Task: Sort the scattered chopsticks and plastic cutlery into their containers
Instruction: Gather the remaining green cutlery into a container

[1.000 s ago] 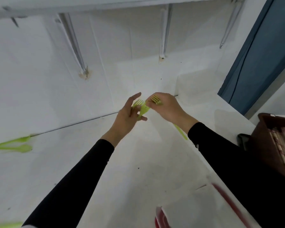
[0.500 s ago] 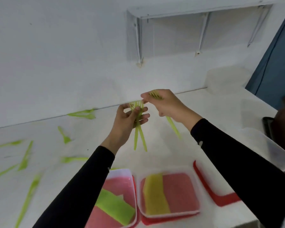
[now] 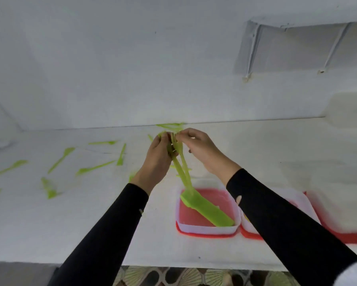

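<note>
My left hand grips a small bunch of green plastic forks near their heads, handles hanging down over a clear container with a red base. My right hand pinches the top of the same bunch from the right. A stack of green cutlery lies slanted inside that container. Several more green pieces lie scattered on the white counter to the left. No chopsticks are visible.
Two more clear containers with red bases stand to the right, partly hidden by my right sleeve. More green cutlery lies at the back by the wall. The white counter's front edge runs across the bottom, patterned floor below it.
The view has swung left and down, bringing the containers and scattered cutlery further into sight. My hands came together, so the right hand's fork now joins the left hand's bunch over the container.
</note>
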`<state>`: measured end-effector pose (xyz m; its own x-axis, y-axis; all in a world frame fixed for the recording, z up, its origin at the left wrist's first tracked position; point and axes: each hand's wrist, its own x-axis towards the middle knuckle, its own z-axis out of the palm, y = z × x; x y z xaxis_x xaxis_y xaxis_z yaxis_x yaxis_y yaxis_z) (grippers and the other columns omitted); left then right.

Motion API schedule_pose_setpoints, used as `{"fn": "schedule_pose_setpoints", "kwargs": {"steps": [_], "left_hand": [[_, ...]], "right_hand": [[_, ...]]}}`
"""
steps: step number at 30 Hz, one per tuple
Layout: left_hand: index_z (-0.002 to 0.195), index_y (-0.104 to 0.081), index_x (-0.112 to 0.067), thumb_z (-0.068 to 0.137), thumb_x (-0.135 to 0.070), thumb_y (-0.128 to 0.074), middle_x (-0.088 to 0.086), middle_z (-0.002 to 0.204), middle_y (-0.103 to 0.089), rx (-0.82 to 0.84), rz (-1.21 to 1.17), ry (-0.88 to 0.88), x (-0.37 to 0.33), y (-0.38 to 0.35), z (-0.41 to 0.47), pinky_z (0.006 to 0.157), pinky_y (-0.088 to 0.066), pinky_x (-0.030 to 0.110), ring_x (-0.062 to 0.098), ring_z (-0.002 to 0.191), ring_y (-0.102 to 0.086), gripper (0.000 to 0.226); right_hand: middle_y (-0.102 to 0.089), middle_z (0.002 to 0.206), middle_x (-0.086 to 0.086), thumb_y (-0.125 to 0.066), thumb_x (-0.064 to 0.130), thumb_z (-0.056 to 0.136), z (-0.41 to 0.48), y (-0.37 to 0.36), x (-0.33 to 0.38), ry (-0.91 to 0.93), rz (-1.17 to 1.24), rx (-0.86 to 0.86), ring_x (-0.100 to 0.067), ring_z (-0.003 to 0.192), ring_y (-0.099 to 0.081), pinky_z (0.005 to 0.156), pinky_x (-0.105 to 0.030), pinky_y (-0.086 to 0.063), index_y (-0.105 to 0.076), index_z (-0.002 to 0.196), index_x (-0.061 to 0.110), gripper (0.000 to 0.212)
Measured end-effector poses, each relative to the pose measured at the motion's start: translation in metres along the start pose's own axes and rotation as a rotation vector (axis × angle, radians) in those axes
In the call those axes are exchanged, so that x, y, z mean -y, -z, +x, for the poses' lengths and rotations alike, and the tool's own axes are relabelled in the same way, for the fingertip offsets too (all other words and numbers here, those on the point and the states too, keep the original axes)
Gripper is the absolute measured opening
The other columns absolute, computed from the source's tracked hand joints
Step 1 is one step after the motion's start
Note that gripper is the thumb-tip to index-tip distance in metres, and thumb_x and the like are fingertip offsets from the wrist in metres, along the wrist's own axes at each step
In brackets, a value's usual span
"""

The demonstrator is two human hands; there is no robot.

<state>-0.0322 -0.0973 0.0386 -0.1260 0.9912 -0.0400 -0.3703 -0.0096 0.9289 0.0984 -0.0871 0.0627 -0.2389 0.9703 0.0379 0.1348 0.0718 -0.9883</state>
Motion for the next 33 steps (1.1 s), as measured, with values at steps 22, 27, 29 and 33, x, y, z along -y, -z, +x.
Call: {"fn": "schedule_pose_setpoints", "kwargs": {"steps": [22, 27, 29, 33], "left_hand": [[0.102, -0.052, -0.003, 0.098, -0.032, -0.056, 0.008, 0.09, -0.051, -0.178, 1.212, 0.319, 0.027, 0.194, 0.057, 0.075, -0.037, 0.031, 0.032, 0.091, -0.055, 0.03], [0.116, -0.051, 0.005, 0.089, -0.033, -0.071, 0.017, 0.109, -0.055, -0.117, 1.324, 0.279, 0.046, 0.199, 0.075, 0.076, -0.033, 0.027, 0.033, 0.107, -0.055, 0.05], [0.111, -0.051, 0.001, 0.084, -0.033, -0.076, 0.014, 0.107, -0.05, -0.06, 1.359, 0.299, 0.049, 0.204, 0.08, 0.074, -0.031, 0.027, 0.029, 0.1, -0.051, 0.05], [0.09, -0.047, -0.007, 0.086, -0.031, -0.074, 0.007, 0.091, -0.05, 0.036, 1.401, 0.309, 0.051, 0.21, 0.087, 0.069, -0.03, 0.028, 0.022, 0.087, -0.046, 0.037]], "right_hand": [[-0.063, 0.088, -0.001, -0.073, 0.023, 0.083, 0.08, -0.041, -0.097, -0.382, -1.189, 0.45, -0.027, 0.088, -0.064, 0.077, -0.031, -0.05, -0.059, 0.087, 0.011, 0.019], [-0.064, 0.09, -0.003, -0.061, 0.01, 0.084, 0.082, -0.037, -0.11, -0.426, -1.328, 0.463, -0.026, 0.085, -0.064, 0.072, -0.029, -0.047, -0.061, 0.086, 0.011, 0.002], [-0.067, 0.103, -0.006, -0.058, 0.007, 0.084, 0.086, -0.036, -0.112, -0.435, -1.314, 0.452, -0.027, 0.094, -0.065, 0.076, -0.031, -0.049, -0.065, 0.101, 0.008, 0.019], [-0.067, 0.106, -0.008, -0.057, 0.003, 0.084, 0.09, -0.033, -0.116, -0.462, -1.243, 0.463, -0.027, 0.092, -0.066, 0.07, -0.031, -0.047, -0.065, 0.109, 0.002, 0.026]]}}
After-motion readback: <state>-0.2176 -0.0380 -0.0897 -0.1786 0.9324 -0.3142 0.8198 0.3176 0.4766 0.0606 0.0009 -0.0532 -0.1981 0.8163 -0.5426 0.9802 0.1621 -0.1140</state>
